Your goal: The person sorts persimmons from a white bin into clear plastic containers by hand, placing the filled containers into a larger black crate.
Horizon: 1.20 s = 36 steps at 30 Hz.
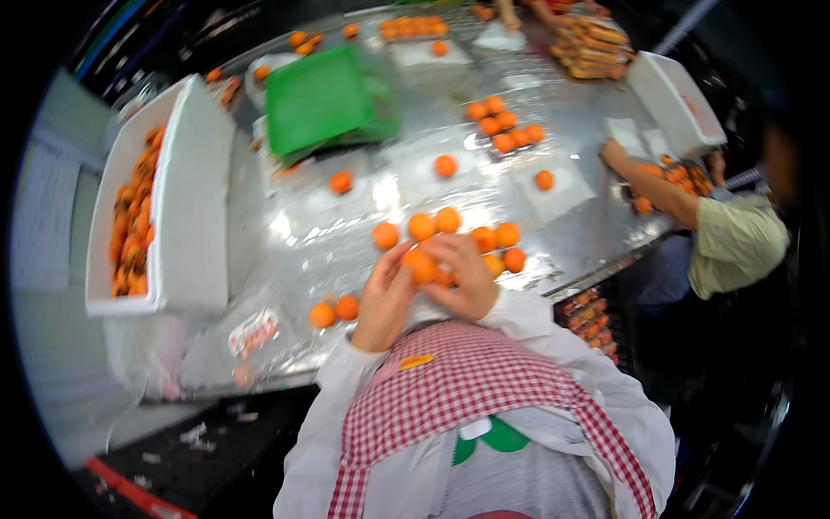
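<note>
My left hand [384,300] and my right hand [468,272] meet around one orange persimmon [419,265], just above the metal table [256,259]. The left fingers press its left side, and the right fingers curl over its top right. Behind my hands lie more persimmons [422,226], some of them partly covered by my fingers. A further group of persimmons [508,234] lies right of my right hand. To the left of my left wrist, two persimmons [322,315] sit side by side on clear plastic film.
At left stands a white foam box [194,214] of persimmons. Beyond it is a green plastic crate [318,104]. Single persimmons [446,165] rest on white sheets. A co-worker's arm [661,194] reaches in at right, near another white box [681,97]. Packed fruit [587,318] is stacked below the right edge.
</note>
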Motion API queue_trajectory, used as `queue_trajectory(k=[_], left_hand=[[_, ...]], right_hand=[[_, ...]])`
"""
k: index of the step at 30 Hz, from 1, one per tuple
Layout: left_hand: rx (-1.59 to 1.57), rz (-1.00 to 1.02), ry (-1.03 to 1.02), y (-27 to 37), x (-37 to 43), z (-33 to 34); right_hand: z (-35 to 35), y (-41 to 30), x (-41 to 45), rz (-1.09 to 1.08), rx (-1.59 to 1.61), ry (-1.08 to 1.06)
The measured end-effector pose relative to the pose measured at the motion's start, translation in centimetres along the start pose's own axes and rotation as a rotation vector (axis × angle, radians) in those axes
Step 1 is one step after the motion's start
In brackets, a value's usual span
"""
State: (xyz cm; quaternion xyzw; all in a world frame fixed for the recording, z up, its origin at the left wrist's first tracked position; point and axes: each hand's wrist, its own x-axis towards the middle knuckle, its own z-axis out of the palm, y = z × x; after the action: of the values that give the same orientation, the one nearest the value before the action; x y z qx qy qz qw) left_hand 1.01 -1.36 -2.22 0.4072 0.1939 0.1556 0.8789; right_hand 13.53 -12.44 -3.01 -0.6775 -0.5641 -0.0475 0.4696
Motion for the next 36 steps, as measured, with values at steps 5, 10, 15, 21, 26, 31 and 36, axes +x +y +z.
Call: queue_trajectory(k=[5,10,15,21,26,31,36], left_hand=[[-0.053,0.047,-0.056,-0.4,0.1,-0.8],[-0.051,0.044,-0.064,-0.6,0.4,-0.9],[-0.082,0.042,-0.077,-0.5,0.4,-1.0],[-0.056,0.019,-0.093,-0.8,0.5,-1.7],[0.122,0.029,-0.037,-1.0,0.4,-0.6],[0.273,0.094,-0.033,-1.0,0.3,-0.8],[0.081,0.003,-0.029,-1.0,0.2,-1.2]], right_hand=[[0.0,-0.8,0.7,0.013,0.066,-0.06],[0.1,-0.4,0.4,0.024,0.182,-0.074],[0.5,-0.4,0.1,0.026,0.217,-0.123],[0.7,-0.4,-0.2,-0.034,0.145,-0.113],[1.5,0.6,-0.9,-0.035,0.126,-0.141],[1.9,0.8,-1.1,-0.077,0.11,-0.139],[2.0,0.9,-1.1,-0.059,0.142,-0.144]])
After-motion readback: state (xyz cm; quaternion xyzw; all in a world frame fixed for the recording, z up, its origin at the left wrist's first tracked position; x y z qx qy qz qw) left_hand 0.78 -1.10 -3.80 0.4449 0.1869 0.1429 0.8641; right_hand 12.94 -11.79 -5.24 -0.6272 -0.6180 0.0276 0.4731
